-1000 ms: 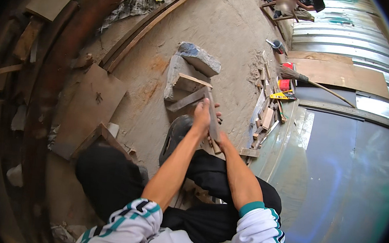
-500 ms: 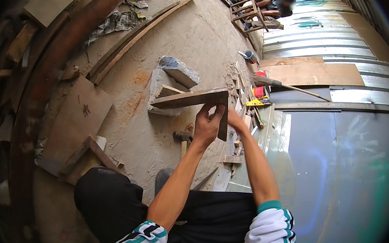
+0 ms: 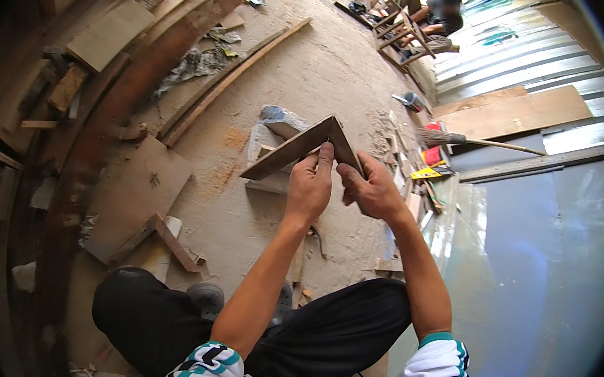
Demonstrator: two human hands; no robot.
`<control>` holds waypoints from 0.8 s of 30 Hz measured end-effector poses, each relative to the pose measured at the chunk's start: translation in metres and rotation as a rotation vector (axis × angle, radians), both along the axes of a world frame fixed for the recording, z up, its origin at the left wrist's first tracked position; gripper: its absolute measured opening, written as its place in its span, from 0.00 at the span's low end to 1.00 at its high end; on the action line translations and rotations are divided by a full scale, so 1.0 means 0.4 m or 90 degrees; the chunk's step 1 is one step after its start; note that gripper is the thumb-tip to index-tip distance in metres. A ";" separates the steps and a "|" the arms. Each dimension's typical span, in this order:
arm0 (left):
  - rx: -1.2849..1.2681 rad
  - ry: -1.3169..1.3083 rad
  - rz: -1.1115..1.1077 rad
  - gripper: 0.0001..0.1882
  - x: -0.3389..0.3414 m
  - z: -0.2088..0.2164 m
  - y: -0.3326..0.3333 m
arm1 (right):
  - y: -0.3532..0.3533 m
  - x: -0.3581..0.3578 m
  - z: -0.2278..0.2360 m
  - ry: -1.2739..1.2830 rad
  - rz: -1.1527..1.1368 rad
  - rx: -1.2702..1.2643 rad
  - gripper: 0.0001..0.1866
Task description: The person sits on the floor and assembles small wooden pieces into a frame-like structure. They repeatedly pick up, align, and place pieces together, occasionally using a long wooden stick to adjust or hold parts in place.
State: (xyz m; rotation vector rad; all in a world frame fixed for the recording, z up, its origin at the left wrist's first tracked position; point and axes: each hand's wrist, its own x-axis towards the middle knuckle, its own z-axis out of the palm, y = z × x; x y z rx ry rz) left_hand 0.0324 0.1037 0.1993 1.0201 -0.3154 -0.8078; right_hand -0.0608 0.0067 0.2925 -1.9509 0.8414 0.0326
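Here, the left hand (image 3: 309, 188) is closed on the longer, left board of a wooden corner piece (image 3: 287, 151), its thumb straight near the inner angle, while the right hand (image 3: 378, 194) pinches the shorter board between thumb and bent fingers, in front of the body. Around it, from left to right, there are a brown panel (image 3: 138, 191), a second wooden corner (image 3: 176, 247), concrete blocks (image 3: 279, 119), which the held piece partly hides, and a broom (image 3: 443, 138).
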 end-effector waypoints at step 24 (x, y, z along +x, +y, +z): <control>0.350 -0.603 -0.323 0.10 0.177 0.310 0.173 | -0.022 -0.051 0.114 -0.164 0.122 0.035 0.19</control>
